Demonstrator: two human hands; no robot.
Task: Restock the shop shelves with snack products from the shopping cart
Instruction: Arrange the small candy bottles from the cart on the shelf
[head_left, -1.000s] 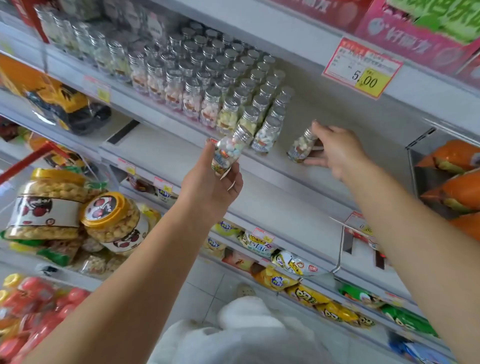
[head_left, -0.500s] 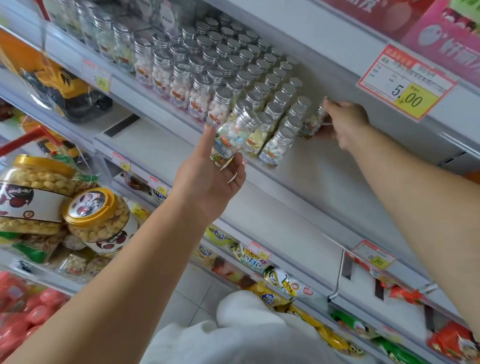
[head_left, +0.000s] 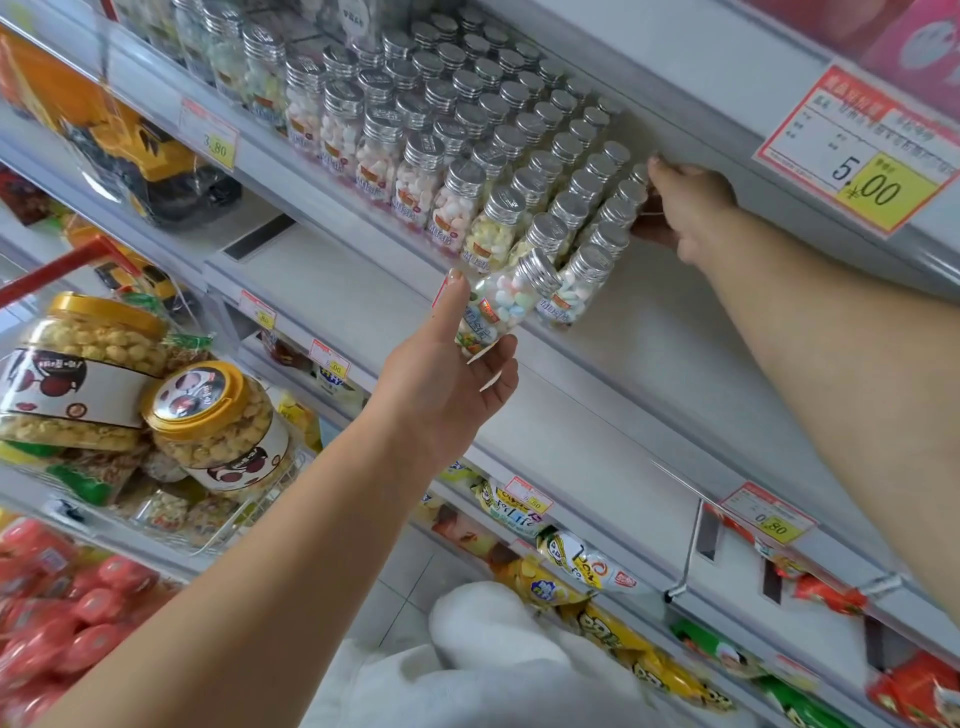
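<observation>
A block of bottles – small clear ones with silver caps and pastel sweets inside – fills the left part of a grey shelf, and everything else is placed against that block.

At its front right corner, the left hand reaches up from below with a candy bottle gripped between thumb and fingers. The bottle is tilted, its cap pointing up and to the right, and it sits just over the shelf edge beside the frontmost bottle of the block's right-hand column.

At the block's back right corner, the right hand has its fingers and thumb curled round a rear bottle. Only that bottle's cap shows, right behind the last one in the column.

Up and to the right of the block, a red and yellow price tag reads 5.00. Well below and to the left of the block is the shopping cart – two large jars with gold lids lie in it on top of packets.
</observation>
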